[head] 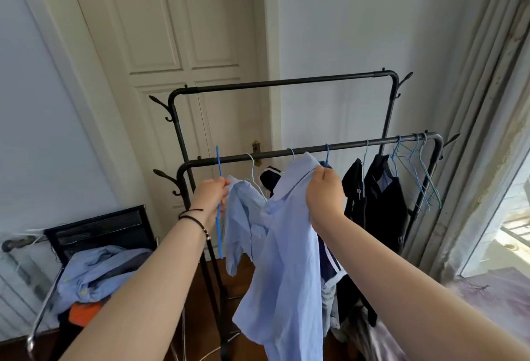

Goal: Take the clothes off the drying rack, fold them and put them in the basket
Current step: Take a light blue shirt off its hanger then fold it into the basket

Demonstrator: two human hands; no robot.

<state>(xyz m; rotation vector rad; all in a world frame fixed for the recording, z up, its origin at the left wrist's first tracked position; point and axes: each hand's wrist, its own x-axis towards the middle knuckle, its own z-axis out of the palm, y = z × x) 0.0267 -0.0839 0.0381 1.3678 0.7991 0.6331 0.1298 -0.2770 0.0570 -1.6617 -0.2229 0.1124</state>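
Note:
A black metal drying rack (pixel 286 83) stands before me with two rails. My right hand (pixel 325 188) grips the collar of a light blue shirt (pixel 286 260), which hangs down free in front of the lower rail. My left hand (pixel 210 197) holds a blue hanger (pixel 219 231) seen edge-on, just left of the shirt. Another light blue shirt (pixel 243 217) hangs on a pale hanger behind it. Dark garments (pixel 381 203) hang further right, beside several bare hangers (pixel 421 174).
At lower left a black chair (pixel 97 231) holds a heap of blue clothes (pixel 94 274) and something orange. A white door (pixel 172 45) is behind the rack. A curtain (pixel 473 102) and window (pixel 510 217) are on the right, and a radiator (pixel 17 280) is at far left.

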